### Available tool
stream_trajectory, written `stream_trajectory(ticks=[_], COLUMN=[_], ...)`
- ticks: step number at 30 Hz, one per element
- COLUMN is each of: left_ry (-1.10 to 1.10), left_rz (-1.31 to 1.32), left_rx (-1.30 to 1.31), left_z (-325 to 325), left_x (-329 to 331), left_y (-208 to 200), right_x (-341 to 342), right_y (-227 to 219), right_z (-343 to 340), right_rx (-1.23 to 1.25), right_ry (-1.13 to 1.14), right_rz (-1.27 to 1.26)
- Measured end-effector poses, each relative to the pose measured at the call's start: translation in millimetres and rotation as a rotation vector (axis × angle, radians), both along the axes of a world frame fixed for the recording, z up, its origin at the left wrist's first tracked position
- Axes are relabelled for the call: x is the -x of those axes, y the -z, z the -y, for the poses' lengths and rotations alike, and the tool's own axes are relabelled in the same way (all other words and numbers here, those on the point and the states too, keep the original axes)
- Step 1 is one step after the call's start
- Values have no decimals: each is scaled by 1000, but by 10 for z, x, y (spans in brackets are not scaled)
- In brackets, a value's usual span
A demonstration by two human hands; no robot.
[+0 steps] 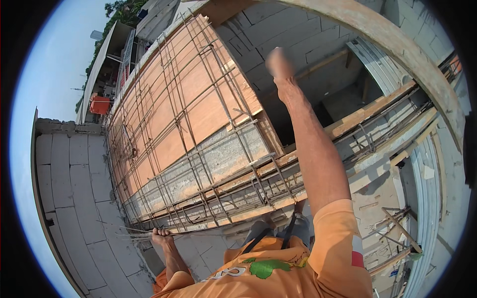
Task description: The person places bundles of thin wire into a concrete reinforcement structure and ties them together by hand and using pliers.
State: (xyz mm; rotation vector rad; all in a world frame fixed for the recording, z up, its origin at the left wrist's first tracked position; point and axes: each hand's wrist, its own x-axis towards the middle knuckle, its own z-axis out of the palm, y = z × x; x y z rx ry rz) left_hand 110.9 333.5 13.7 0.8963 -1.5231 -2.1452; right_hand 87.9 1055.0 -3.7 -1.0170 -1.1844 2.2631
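My left hand (pixel 161 238) is low at the lower left, at the edge of a grey block wall (pixel 74 184). Its fingers are closed around a bundle of thin steel rods (pixel 131 233) that stick out to the left. My right arm is stretched up and forward. My right hand (pixel 278 63) is blurred in front of a block wall (pixel 298 35), above a dark opening (pixel 278 119) in the floor. I see nothing in it, and I cannot make out its fingers. I wear an orange shirt.
A rebar mesh (pixel 184 89) lies over orange plywood formwork. A long rebar beam cage (pixel 223 184) runs across in front of me. A curved wooden form (pixel 412 54) arcs at the upper right, with corrugated metal sheet (pixel 427 184) below it. An orange container (pixel 99 104) stands far off.
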Motion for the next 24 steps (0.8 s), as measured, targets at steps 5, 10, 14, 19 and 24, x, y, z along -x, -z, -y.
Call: stream_trajectory(ticks=[5,10,14,19,24], left_ry=[-18,-7,26,52,56], left_rz=[-27,-41,-38,-60,-67], left_rx=[15,5,2,7,12], left_z=[215,256,227,281,329], left_x=[-51,-35,-37,-12,-44], left_y=[5,74,69,75,97], right_x=[375,632,461,416,510], right_y=[129,353,185,83,196], right_z=[279,426,412,400,570], right_rx=[-243,-402,-316,-256,-283], right_ry=[-120,-269,-268,-130,-283], right_rz=[-134,-261,-186,-236,-233])
